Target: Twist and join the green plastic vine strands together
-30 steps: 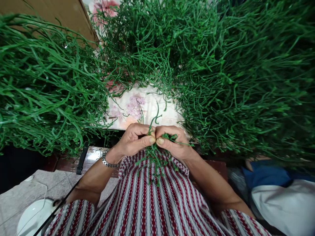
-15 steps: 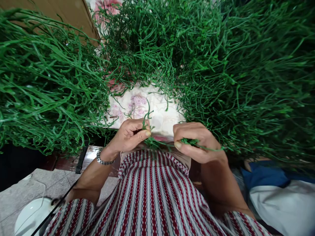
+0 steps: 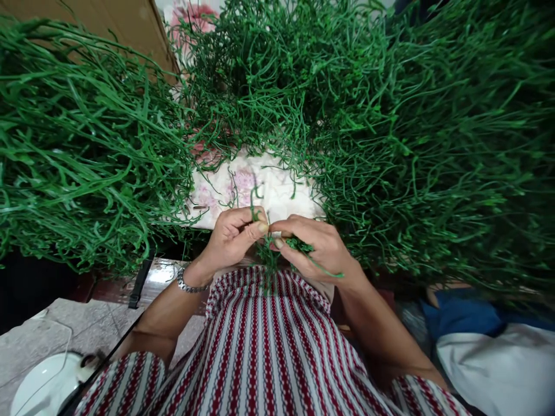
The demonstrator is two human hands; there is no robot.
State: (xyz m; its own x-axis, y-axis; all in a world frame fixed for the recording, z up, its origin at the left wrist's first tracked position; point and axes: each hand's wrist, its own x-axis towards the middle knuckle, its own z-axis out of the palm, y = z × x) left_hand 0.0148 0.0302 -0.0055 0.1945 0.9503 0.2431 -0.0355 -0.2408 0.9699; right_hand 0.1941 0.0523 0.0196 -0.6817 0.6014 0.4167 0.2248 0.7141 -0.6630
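Between thumb and forefinger, my left hand (image 3: 240,234) pinches a thin green stem (image 3: 255,202) that points up from the fingers, with more green strands hanging below the thumb. My right hand (image 3: 316,245) is closed around a small bunch of green sprigs (image 3: 301,245), one strand trailing across the palm side. Its fingertips meet those of my left hand, or nearly so; the exact contact is too small to tell. Both hands are over my lap, at the near edge of a table with a flower-patterned cloth (image 3: 277,193).
Big heaps of branching green stems lie on the left (image 3: 87,144), at the back and on the right (image 3: 433,144). A cardboard box (image 3: 117,29) stands at the back left. Low on the left is a white round object (image 3: 41,384); blue and white fabric (image 3: 489,358) shows at the lower right.
My right hand has moved left, from apart to up against my left fingertips, with its bunch of sprigs still in it. My left hand has stayed nearly in place, holding the stem.
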